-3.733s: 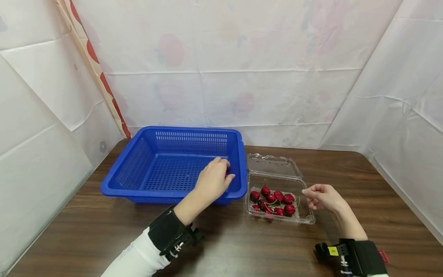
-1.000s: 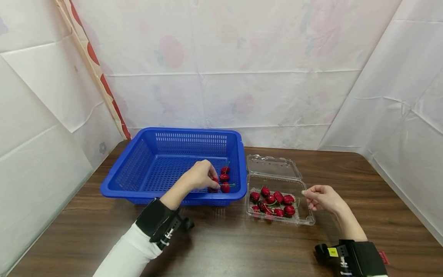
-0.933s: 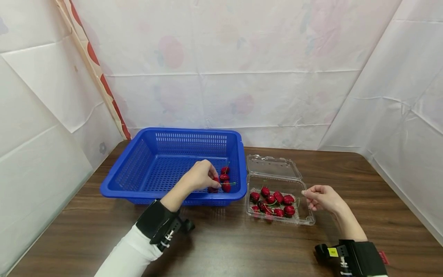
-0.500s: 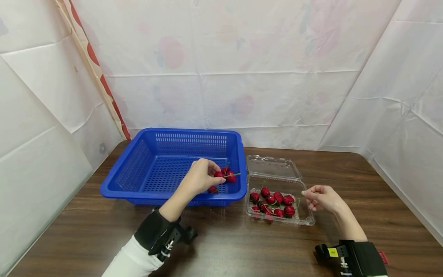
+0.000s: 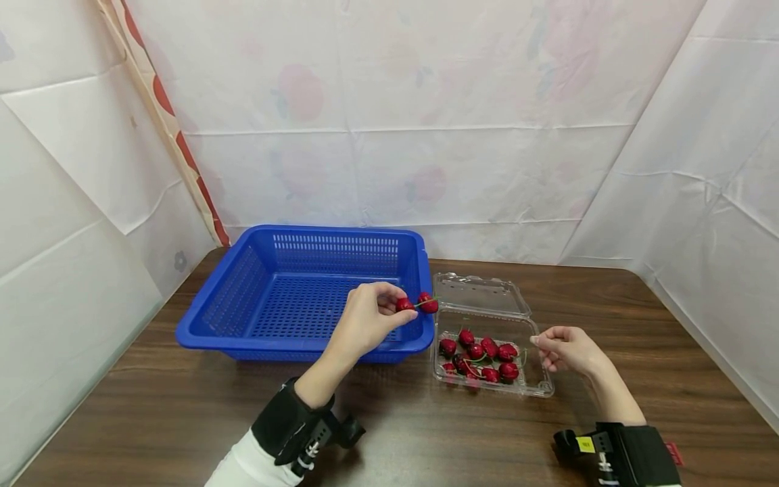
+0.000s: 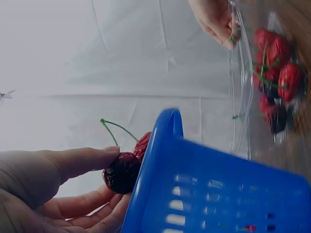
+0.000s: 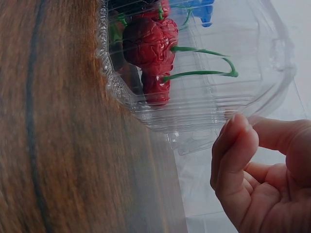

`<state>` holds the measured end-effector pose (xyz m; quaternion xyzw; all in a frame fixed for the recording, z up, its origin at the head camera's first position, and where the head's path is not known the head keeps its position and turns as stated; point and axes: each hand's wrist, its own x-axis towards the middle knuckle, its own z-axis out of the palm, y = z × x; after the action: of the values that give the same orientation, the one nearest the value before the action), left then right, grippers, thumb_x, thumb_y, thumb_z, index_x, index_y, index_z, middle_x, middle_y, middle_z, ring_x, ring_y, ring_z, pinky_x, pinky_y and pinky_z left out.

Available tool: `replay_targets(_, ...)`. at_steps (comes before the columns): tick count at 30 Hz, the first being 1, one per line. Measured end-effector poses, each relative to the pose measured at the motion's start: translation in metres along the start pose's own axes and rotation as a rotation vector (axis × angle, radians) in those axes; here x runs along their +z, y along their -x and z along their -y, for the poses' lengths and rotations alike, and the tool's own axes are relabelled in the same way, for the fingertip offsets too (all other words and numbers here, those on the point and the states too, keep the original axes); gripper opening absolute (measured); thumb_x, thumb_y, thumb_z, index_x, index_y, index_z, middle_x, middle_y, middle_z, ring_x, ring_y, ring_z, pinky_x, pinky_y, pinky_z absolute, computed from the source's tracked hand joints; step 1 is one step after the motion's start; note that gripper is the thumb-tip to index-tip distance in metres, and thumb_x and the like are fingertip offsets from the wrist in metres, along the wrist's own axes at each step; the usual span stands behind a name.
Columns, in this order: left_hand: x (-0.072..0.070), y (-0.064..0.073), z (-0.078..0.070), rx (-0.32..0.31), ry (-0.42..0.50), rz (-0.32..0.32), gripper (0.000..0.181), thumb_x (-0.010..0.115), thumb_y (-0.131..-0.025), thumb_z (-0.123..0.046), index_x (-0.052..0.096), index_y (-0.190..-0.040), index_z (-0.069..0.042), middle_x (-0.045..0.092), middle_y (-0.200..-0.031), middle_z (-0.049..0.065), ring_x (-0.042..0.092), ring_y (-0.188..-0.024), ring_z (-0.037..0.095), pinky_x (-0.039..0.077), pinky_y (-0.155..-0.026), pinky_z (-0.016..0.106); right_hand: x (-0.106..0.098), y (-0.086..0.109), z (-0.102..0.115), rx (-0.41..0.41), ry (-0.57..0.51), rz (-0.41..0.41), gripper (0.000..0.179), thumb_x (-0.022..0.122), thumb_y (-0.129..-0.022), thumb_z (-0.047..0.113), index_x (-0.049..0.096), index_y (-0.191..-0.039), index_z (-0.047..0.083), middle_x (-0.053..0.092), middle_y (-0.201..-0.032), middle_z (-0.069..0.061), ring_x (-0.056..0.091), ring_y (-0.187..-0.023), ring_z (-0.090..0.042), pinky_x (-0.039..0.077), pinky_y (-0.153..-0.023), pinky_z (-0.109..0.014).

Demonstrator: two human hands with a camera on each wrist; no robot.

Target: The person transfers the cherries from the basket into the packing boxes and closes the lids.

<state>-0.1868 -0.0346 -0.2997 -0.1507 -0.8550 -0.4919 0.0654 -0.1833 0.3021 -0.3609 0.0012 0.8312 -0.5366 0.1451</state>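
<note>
My left hand (image 5: pixel 368 314) is over the right end of a blue plastic basket (image 5: pixel 243 338). Between its thumb and fingers it pinches a cherry (image 5: pixel 404 305), dark red in the left wrist view. More red fruit on green stems (image 5: pixel 429 306) hangs out over the basket's right rim. Beside the basket, a clear plastic clamshell box (image 5: pixel 529 389) stands with its lid (image 5: pixel 481 292) folded back, several cherries (image 5: pixel 475 350) inside. My right hand (image 5: pixel 569 348) pinches the box's right rim between thumb and forefinger, its other fingers curled below.
Both things stand on a brown wooden table (image 5: pixel 414 439). White patterned sheeting (image 5: pixel 377 135) rises behind and on both sides. Through the basket's slots, a bit of red (image 6: pixel 250 227) shows in the left wrist view.
My left hand has lifted the cherries from the basket floor and carried them right, to the basket's right rim. The right hand and the box have stayed in place.
</note>
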Motion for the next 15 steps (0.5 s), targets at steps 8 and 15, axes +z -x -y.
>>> replay_targets(8,0.014,0.003,-0.004,0.038,0.062,0.006,0.02,0.074,-0.072,-0.016,0.065,-0.086,-0.004,0.062,-0.076,0.003,0.058,-0.065,0.01,0.049,-0.06,0.021,0.0,0.0,0.0,0.009,-0.004,-0.008,0.021,0.051,-0.09,0.014,0.05,-0.087,-0.007,0.052,-0.065,-0.003,0.052,-0.052,-0.008,0.047,-0.051,-0.026)
replay_targets(15,0.025,0.003,-0.007,0.077,0.064,0.002,0.02,0.073,-0.073,-0.017,0.064,-0.086,-0.004,0.061,-0.075,0.002,0.059,-0.067,0.009,0.048,-0.061,0.019,0.0,0.001,0.001,0.003,-0.003,-0.009,0.021,0.051,-0.09,0.014,0.05,-0.087,-0.007,0.052,-0.064,-0.003,0.052,-0.052,-0.008,0.047,-0.051,-0.026)
